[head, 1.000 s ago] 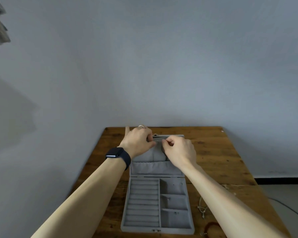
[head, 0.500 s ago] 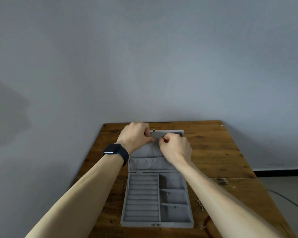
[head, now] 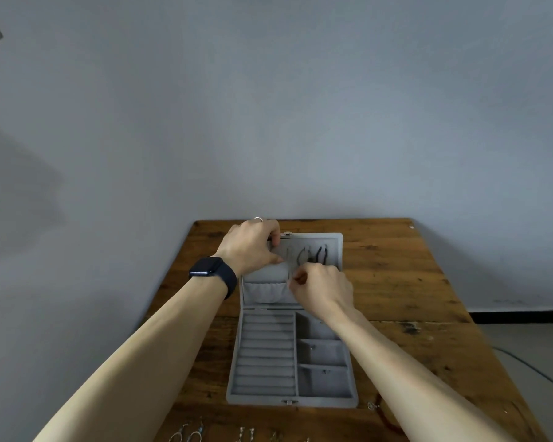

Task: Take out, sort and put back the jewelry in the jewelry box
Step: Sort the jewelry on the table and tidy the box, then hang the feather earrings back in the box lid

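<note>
A grey velvet jewelry box (head: 237, 374) lies open on the wooden table (head: 412, 282), its lid (head: 334, 240) flat on the far side. Two dark necklaces (head: 304, 255) hang on the lid's hooks, and a thin silver chain (head: 289, 261) runs down beside them. My left hand (head: 253, 247), with a dark watch on the wrist, is closed around the lid's upper left part. My right hand (head: 320, 288) pinches the lower end of the silver chain over the lid's pocket (head: 262, 291). In the tray, the ring rolls (head: 265, 355) are bare and two right compartments each hold a tiny piece (head: 325, 371).
Several earrings (head: 189, 435) lie along the table's near edge. A small silver piece (head: 371, 406) and a reddish bracelet (head: 386, 417) rest right of the box, partly under my right forearm. The wall stands directly behind the table. A cable (head: 524, 368) runs on the floor at right.
My right hand has moved from the lid's top hooks down toward me, drawing the silver chain along. The dark necklaces it hid now show. The left hand stays at the lid's upper left.
</note>
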Demonstrator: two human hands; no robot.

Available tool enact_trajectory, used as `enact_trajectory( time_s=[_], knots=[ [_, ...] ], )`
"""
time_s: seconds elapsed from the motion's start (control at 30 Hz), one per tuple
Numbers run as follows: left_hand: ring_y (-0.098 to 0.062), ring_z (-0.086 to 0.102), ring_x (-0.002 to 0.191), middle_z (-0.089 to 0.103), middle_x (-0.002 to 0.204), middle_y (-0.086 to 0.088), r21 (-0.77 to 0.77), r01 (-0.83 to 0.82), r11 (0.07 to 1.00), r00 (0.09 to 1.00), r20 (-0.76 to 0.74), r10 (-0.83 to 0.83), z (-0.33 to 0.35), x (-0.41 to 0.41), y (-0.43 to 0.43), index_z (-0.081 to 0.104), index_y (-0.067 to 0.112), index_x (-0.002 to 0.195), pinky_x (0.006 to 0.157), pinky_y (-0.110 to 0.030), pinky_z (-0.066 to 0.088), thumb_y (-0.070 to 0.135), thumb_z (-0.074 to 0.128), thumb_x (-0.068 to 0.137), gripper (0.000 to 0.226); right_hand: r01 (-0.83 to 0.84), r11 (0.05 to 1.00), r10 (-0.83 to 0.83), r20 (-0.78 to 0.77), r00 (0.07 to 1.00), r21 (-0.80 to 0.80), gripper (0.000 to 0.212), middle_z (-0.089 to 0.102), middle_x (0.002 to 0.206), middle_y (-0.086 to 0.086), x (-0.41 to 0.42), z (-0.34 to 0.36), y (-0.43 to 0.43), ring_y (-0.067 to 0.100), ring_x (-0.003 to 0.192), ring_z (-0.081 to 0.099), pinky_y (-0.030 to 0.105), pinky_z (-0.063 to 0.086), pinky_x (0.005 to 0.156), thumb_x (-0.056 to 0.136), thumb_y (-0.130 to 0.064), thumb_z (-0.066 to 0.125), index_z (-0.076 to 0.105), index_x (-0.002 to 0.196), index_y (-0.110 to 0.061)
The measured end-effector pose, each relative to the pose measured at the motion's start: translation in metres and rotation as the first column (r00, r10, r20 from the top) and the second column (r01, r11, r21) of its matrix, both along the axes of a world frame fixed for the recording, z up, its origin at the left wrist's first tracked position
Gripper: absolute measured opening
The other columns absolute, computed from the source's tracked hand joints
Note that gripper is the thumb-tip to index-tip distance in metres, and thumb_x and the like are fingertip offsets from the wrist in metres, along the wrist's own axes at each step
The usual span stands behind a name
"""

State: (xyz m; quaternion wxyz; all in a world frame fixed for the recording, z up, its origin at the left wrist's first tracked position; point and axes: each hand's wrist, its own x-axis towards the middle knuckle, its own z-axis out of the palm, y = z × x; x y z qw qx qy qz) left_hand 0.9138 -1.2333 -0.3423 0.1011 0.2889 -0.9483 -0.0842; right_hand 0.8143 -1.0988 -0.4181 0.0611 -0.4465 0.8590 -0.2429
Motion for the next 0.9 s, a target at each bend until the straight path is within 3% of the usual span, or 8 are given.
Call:
enact_trajectory(
  time_s=[0.13, 0.23, 0.4, 0.57, 0.7, 0.8, 0.9],
  knots=[
    [-0.022, 0.061, 0.093, 0.062, 0.103, 0.001, -0.035, -0.002, 0.999, 1.000, 0.007, 0.002, -0.001, 0.002, 0.002, 0.054, 0.024, 0.098, 0.075, -0.032, 0.042, 0.023, 0.078, 0.081, 0.029, -0.015, 0.999, 0.018, -0.076, 0.997, 0.038, 0.022, 0.071, 0.100, -0.002, 0.002, -0.002, 0.006, 0.023, 0.092, 0.068, 0.030, 0.052, 0.068, 0.094, -0.038, 0.055, 0.072, 0.104, -0.027],
    [-0.024, 0.063, 0.095, 0.064, 0.109, -0.003, -0.042, -0.007, 0.999, 1.000, -0.002, 0.007, -0.003, 0.002, 0.003, 0.051, 0.022, 0.114, 0.079, -0.037, 0.052, 0.021, 0.075, 0.083, 0.039, -0.039, 0.996, 0.047, -0.101, 0.994, 0.077, 0.023, 0.069, 0.104, 0.000, 0.002, 0.001, 0.010, 0.027, 0.097, 0.067, 0.034, 0.054, 0.074, 0.093, -0.039, 0.054, 0.070, 0.104, -0.027],
    [-0.027, 0.064, 0.106, 0.065, 0.123, -0.007, -0.047, -0.033, 0.998, 0.999, -0.009, 0.033, -0.003, 0.011, 0.006, 0.042, 0.022, 0.141, 0.085, -0.042, 0.057, 0.027, 0.064, 0.091, 0.055, -0.098, 0.995, 0.098, -0.197, 0.976, 0.010, 0.027, 0.060, 0.119, -0.003, 0.004, 0.003, 0.020, 0.023, 0.107, 0.062, 0.034, 0.052, 0.076, 0.096, -0.032, 0.055, 0.066, 0.119, -0.025],
    [-0.027, 0.063, 0.110, 0.064, 0.128, -0.006, -0.045, -0.048, 0.998, 0.997, -0.056, 0.046, 0.005, 0.033, 0.021, 0.044, 0.025, 0.144, 0.084, -0.038, 0.056, 0.032, 0.056, 0.096, 0.050, -0.128, 0.975, 0.074, -0.276, 0.958, -0.181, 0.030, 0.061, 0.125, -0.004, 0.019, 0.010, 0.041, 0.017, 0.111, 0.059, 0.027, 0.055, 0.077, 0.090, -0.024, 0.065, 0.068, 0.119, -0.020],
    [-0.024, 0.061, 0.114, 0.060, 0.134, -0.004, 0.040, -0.056, 0.998, 0.985, -0.164, 0.062, 0.003, 0.068, 0.047, 0.045, 0.030, 0.145, 0.087, -0.041, 0.057, 0.031, 0.056, 0.095, 0.051, -0.147, 0.944, 0.078, -0.233, 0.969, -0.296, 0.033, 0.063, 0.132, -0.004, 0.043, 0.025, 0.068, 0.015, 0.122, 0.057, 0.024, 0.048, 0.095, 0.094, -0.027, 0.063, 0.066, 0.126, -0.021],
    [-0.020, 0.057, 0.121, 0.057, 0.139, -0.001, 0.060, -0.055, 0.997, 0.976, -0.208, 0.066, -0.008, 0.105, 0.076, 0.043, 0.031, 0.147, 0.089, -0.038, 0.057, 0.032, 0.058, 0.096, 0.053, -0.156, 0.914, 0.093, -0.181, 0.979, -0.374, 0.031, 0.063, 0.133, -0.006, 0.070, 0.028, 0.094, 0.012, 0.124, 0.056, 0.020, 0.039, 0.100, 0.095, -0.028, 0.062, 0.067, 0.126, -0.022],
    [-0.018, 0.052, 0.128, 0.055, 0.143, 0.004, 0.049, -0.095, 0.994, 0.958, -0.268, 0.105, -0.024, 0.147, 0.103, 0.045, 0.031, 0.146, 0.097, -0.034, 0.052, 0.034, 0.058, 0.098, 0.051, -0.194, 0.898, 0.140, -0.163, 0.977, -0.395, 0.030, 0.062, 0.133, -0.011, 0.100, 0.018, 0.122, 0.008, 0.125, 0.053, 0.019, 0.039, 0.103, 0.097, -0.029, 0.061, 0.066, 0.126, -0.025]
  ],
)
